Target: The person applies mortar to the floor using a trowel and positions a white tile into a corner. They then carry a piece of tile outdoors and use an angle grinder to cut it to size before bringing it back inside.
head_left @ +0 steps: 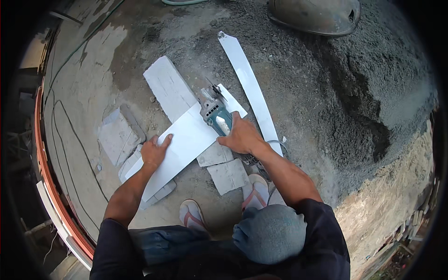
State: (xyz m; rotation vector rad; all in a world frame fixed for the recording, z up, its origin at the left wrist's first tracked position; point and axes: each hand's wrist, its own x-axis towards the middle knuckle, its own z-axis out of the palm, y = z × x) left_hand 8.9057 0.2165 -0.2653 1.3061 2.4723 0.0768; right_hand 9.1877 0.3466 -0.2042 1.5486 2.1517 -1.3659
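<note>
A long white board [184, 135] lies slanting across several grey blocks. My left hand [155, 150] holds it by its upper left edge, with the thumb resting on the white face. In my right hand [243, 134] is a teal angle grinder [217, 117], its fingers wrapped round the body. The grinder's head and disc [218, 91] are over the board's far right end; whether the disc touches it I cannot tell. One long pale block [169, 88] sticks out beyond the board, and another block [227, 176] shows below it.
A curved white strip [249, 84] lies on the ground to the right. Wet grey mortar [368, 88] spreads further right, below a metal pan [315, 16]. At left are another block [119, 133], dark cables [72, 123] and a green hose [79, 45]. My sandalled feet [192, 212] stand close by.
</note>
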